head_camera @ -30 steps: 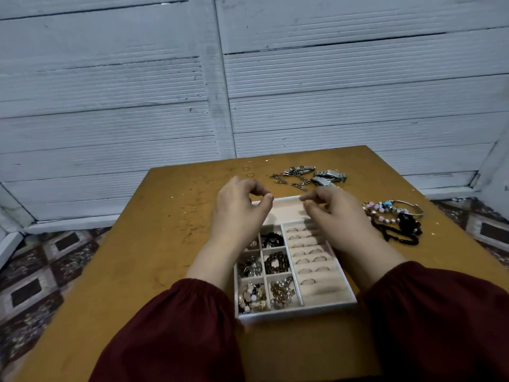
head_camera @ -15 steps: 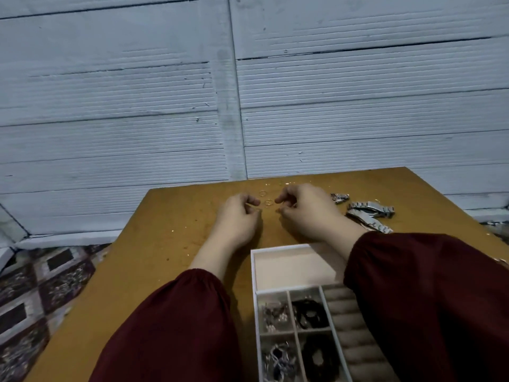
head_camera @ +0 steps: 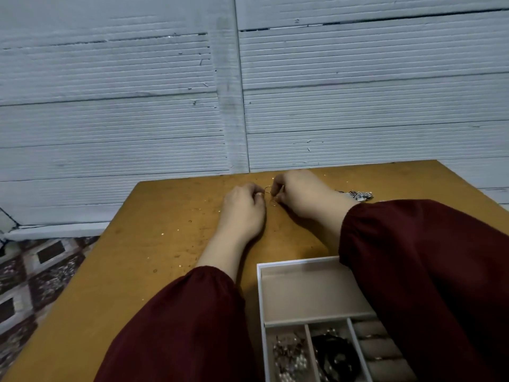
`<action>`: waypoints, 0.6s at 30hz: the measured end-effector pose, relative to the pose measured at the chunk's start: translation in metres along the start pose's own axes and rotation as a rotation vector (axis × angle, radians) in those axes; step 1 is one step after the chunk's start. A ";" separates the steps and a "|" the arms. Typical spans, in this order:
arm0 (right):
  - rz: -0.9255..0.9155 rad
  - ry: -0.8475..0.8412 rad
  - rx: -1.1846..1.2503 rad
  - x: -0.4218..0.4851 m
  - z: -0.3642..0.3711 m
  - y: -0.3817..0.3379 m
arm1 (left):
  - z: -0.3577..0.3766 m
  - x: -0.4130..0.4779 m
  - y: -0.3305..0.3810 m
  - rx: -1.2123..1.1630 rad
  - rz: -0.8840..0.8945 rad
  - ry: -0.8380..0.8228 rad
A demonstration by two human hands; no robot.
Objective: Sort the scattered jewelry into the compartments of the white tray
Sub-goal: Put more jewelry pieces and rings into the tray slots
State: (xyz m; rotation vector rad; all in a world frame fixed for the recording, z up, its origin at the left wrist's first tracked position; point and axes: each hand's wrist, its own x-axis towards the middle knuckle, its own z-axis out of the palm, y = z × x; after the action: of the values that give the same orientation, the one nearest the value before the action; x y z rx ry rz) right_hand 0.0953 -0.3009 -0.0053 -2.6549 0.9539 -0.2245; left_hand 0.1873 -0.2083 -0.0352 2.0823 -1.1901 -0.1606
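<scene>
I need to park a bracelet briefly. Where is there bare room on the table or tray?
Bare: the table left of the left hand, apart from specks, and the white tray's wide far compartment. Crowded: the gap toward the right hand, where both pinch small rings, and the tray's near compartments.

Both arms w/ dark maroon sleeves (head_camera: 192,321), gathered elastic cuffs; hands bare, no rings.
</scene>
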 end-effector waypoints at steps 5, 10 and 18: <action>-0.026 0.036 0.017 0.000 0.000 0.001 | 0.007 0.000 -0.004 0.092 0.040 0.007; -0.011 0.054 0.056 -0.004 -0.005 0.005 | 0.009 -0.002 0.001 0.186 0.075 -0.021; 0.080 0.174 0.241 -0.012 -0.017 0.017 | 0.011 -0.005 0.008 0.253 0.128 -0.060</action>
State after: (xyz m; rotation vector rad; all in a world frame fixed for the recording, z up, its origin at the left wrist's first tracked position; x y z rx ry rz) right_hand 0.0719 -0.3094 0.0047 -2.4023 1.0139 -0.5247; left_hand 0.1739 -0.2126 -0.0392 2.2205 -1.4392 -0.0127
